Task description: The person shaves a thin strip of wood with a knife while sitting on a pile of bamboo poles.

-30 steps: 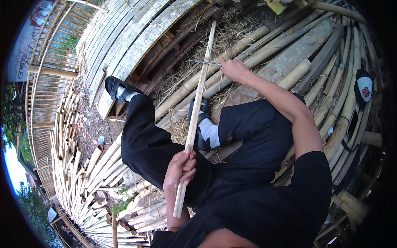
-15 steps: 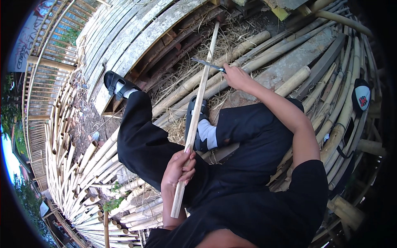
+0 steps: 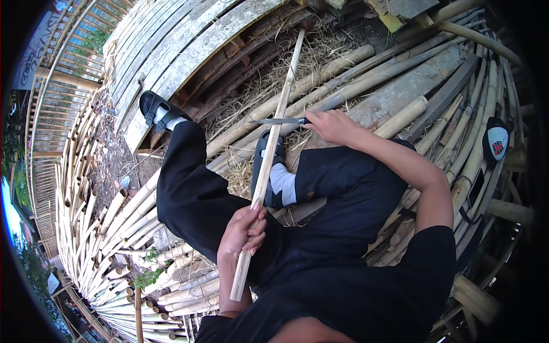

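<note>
A long, pale split-bamboo strip [image 3: 274, 137] slants from my lap up toward the low wooden platform. My left hand [image 3: 245, 231] is closed round its lower part, thumb along the top, with the strip's near end sticking out below the wrist. My right hand [image 3: 336, 127] grips a knife [image 3: 280, 121] by its dark handle. The narrow blade lies across the strip, pointing left, about midway along it. The strip's far end reaches the shadowed gap by the platform edge, where its exact contact is hard to make out.
A weathered plank platform [image 3: 166, 48] stands ahead, my left sandal [image 3: 160, 110] against its corner. Bamboo poles [image 3: 337, 97] lie across the ground in front, with shavings [image 3: 237, 182] among them. Many cut bamboo lengths [image 3: 108, 240] are piled at left. A black-and-white item [image 3: 496, 142] lies at right.
My right hand and the knife have slid down along the strip, nearer my body, and the blade now lies more level. My left hand keeps its hold on the strip.
</note>
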A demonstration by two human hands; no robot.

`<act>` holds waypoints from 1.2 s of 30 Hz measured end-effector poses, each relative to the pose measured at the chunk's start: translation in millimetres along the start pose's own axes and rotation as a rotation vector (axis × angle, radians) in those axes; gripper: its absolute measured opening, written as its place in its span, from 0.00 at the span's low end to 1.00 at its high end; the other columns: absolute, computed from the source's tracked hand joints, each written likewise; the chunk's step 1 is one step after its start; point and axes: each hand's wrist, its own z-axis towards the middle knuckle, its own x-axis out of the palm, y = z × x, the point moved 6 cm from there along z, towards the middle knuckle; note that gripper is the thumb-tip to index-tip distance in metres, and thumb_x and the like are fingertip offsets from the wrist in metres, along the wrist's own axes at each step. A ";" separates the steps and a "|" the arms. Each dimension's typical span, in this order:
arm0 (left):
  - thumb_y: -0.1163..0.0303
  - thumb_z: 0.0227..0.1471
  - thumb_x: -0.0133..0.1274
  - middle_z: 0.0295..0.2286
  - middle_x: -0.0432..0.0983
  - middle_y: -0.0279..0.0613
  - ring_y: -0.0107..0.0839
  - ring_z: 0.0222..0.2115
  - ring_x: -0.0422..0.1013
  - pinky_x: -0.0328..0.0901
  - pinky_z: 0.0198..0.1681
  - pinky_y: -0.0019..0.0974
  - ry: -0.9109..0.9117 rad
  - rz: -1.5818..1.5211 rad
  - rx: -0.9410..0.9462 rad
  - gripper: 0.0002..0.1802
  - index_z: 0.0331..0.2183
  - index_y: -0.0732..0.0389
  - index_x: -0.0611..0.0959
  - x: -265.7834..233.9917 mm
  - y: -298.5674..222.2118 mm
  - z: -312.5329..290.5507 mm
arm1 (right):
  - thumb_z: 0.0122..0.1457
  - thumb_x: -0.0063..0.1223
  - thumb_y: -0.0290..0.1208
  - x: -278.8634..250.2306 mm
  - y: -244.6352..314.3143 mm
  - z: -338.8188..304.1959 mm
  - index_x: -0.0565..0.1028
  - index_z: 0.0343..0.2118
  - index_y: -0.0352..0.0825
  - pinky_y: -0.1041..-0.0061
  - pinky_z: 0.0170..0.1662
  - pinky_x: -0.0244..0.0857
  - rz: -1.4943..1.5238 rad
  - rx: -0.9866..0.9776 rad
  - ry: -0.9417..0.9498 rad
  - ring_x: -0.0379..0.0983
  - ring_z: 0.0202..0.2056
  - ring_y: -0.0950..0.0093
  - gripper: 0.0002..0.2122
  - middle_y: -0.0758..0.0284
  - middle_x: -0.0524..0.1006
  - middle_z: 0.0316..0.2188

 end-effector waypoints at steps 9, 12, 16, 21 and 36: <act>0.59 0.65 0.36 0.10 0.49 0.26 0.16 0.03 0.47 0.52 0.05 0.23 -0.008 -0.014 0.010 0.17 0.27 0.59 0.65 0.6 -0.7 2.1 | 0.66 0.37 0.44 34.3 -68.7 12.9 0.68 0.32 0.32 0.54 0.26 0.64 0.306 0.419 0.018 0.73 0.23 0.52 0.17 0.54 0.74 0.19; 0.59 0.65 0.35 0.09 0.49 0.26 0.16 0.03 0.47 0.51 0.04 0.24 -0.011 -0.013 0.000 0.17 0.28 0.59 0.65 -2.1 -1.4 2.2 | 0.65 0.38 0.44 44.1 -45.1 10.4 0.68 0.30 0.32 0.55 0.23 0.62 0.779 0.679 0.276 0.70 0.19 0.52 0.18 0.53 0.72 0.17; 0.59 0.65 0.35 0.10 0.49 0.25 0.16 0.03 0.47 0.51 0.04 0.24 -0.013 0.000 0.012 0.17 0.28 0.60 0.65 -1.8 0.2 0.2 | 0.64 0.41 0.47 15.2 13.5 11.0 0.66 0.34 0.34 0.58 0.23 0.65 0.127 0.190 0.111 0.74 0.22 0.53 0.17 0.52 0.73 0.17; 0.58 0.65 0.36 0.10 0.49 0.25 0.16 0.03 0.47 0.52 0.05 0.24 -0.011 0.006 0.000 0.17 0.28 0.59 0.65 1.4 -0.1 3.7 | 0.63 0.43 0.44 17.0 -61.8 23.9 0.65 0.34 0.35 0.56 0.23 0.69 -0.120 0.291 0.081 0.75 0.21 0.54 0.14 0.56 0.76 0.19; 0.58 0.65 0.37 0.10 0.49 0.26 0.16 0.03 0.47 0.52 0.05 0.24 -0.017 0.027 0.007 0.17 0.28 0.59 0.65 -4.1 -0.2 -2.7 | 0.63 0.43 0.46 16.8 35.9 8.2 0.64 0.33 0.33 0.53 0.26 0.68 0.094 0.002 0.112 0.73 0.20 0.50 0.17 0.54 0.73 0.15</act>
